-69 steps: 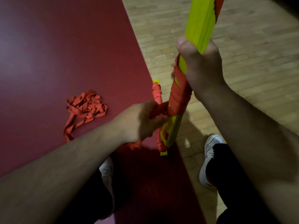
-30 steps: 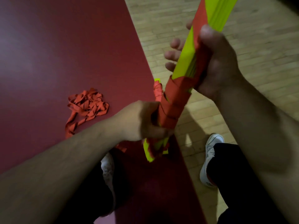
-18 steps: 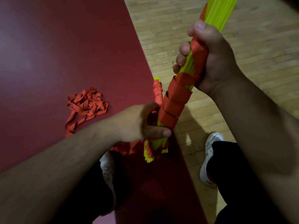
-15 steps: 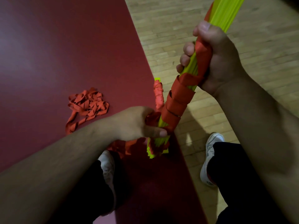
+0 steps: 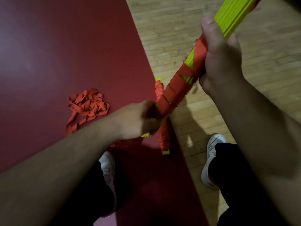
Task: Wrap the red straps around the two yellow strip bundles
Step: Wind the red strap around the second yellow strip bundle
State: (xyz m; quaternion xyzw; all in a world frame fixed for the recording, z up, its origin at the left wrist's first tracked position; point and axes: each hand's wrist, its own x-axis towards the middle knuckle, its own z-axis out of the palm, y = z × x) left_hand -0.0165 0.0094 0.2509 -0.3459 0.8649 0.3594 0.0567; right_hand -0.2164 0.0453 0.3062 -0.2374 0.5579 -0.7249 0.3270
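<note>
Bundle (image 5: 228, 18) looks stiff, strap (image 5: 177, 88) limp (slippy, probably): right hand (image 5: 218, 62) clamps its wrapped middle, left hand (image 5: 138, 119) its foot.

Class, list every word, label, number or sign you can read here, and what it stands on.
None can be read.
The held bundle, lying bundle, loose strap, mat and floor show no writing.
Any mark on the shoes is too dim to read.

Single head-worn view, looking steeply down and forward, close over the right edge of the red mat (image 5: 57, 51) beside the wooden floor (image 5: 260, 88).
</note>
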